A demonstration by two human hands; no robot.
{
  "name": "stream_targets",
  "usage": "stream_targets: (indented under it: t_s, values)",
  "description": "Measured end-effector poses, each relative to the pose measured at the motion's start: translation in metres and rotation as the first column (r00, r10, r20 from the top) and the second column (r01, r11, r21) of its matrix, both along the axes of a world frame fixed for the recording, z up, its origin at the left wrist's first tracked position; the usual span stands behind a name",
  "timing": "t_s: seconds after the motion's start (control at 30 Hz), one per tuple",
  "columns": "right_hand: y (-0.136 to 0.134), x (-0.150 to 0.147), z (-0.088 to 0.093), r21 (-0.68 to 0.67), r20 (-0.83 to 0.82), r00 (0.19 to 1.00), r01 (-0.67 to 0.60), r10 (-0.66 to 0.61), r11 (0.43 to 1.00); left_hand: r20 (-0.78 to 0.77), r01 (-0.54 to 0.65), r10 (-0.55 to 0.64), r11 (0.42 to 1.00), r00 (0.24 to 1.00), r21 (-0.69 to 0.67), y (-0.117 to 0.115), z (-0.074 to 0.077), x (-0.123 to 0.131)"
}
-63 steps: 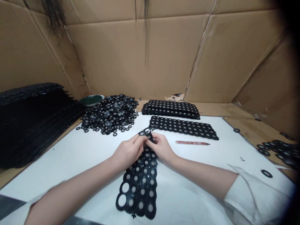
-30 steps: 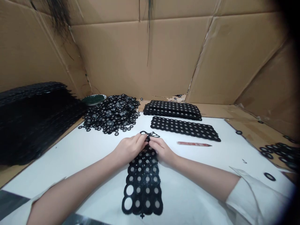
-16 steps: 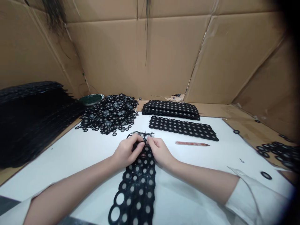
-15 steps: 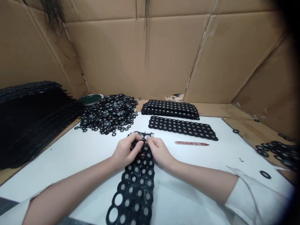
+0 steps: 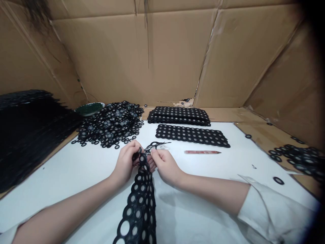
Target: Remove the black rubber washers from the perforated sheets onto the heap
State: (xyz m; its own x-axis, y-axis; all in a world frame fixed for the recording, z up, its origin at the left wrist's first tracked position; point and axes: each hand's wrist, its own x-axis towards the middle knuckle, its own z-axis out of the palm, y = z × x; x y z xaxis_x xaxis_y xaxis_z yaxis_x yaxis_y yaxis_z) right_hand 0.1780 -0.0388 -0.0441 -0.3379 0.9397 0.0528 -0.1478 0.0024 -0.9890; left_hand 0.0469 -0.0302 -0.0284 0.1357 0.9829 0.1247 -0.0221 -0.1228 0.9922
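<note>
A long black rubber sheet (image 5: 139, 206) of joined rings with grey centres runs from the bottom edge up to my hands, lifted off the white table (image 5: 76, 169). My left hand (image 5: 125, 163) is closed on its far end from the left side. My right hand (image 5: 164, 165) pinches the same end from the right, fingers pressed together. A thin strip of emptied black webbing (image 5: 154, 146) sticks out beyond my fingertips.
A heap of loose black rings (image 5: 109, 123) lies at the back left beside a green dish (image 5: 88, 108). One ring sheet (image 5: 191, 135) lies flat behind a reddish stick (image 5: 202, 152), with a stack of sheets (image 5: 179, 115) further back. Black sheets (image 5: 25, 132) are piled at left. Rings (image 5: 297, 157) scatter right. Cardboard walls surround.
The ring sheet has been lifted and turned more edge-on between my hands. Both hands have shifted a little left, still gripping its far end. The view has tilted slightly.
</note>
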Motion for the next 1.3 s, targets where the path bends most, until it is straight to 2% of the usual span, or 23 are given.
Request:
stream_targets:
  t_s: [0.27,0.4,0.47,0.57,0.73,0.87,0.97,1.07,1.17,1.3]
  values:
    - [-0.001,-0.001,-0.001,-0.031,-0.022,1.000,-0.012,0.012,0.999,0.205,-0.050,0.080,0.988,0.976,-0.146,-0.001,0.000,0.005]
    - [0.005,0.004,-0.008,0.048,0.051,0.981,0.185,-0.188,0.981,0.321,-0.096,0.156,0.976,0.934,-0.194,0.015,0.004,-0.011]
    - [0.008,0.007,-0.011,0.078,0.089,0.967,0.232,-0.238,0.970,0.317,-0.098,0.157,0.976,0.935,-0.193,0.022,0.006,-0.019]
    - [0.010,0.008,-0.013,0.079,0.100,0.972,0.205,-0.213,0.975,0.235,-0.034,0.077,0.983,0.969,-0.182,0.024,0.007,-0.021]
    - [0.008,0.008,-0.010,0.088,0.116,0.971,0.198,-0.208,0.976,0.080,0.049,-0.039,0.991,0.996,-0.128,0.015,0.006,-0.009]
    - [0.008,0.008,-0.009,0.061,0.118,0.975,0.183,-0.190,0.981,-0.131,0.081,-0.088,0.995,0.987,-0.061,0.006,0.009,-0.005]
    - [0.008,0.008,-0.009,0.050,0.096,0.982,0.159,-0.163,0.986,-0.382,0.110,-0.052,0.985,0.923,0.132,-0.004,0.011,-0.003]
    - [0.008,0.008,-0.009,0.074,0.090,0.985,0.141,-0.148,0.987,-0.577,0.223,-0.003,0.924,0.817,0.312,-0.014,0.011,0.000]
    - [0.008,0.008,-0.011,0.098,0.100,0.987,0.119,-0.129,0.988,-0.648,0.332,-0.015,0.867,0.762,0.370,-0.019,0.008,0.001]
    - [0.007,0.008,-0.013,0.069,0.086,0.993,0.080,-0.086,0.994,-0.675,0.369,-0.003,0.839,0.738,0.400,-0.019,0.005,0.001]
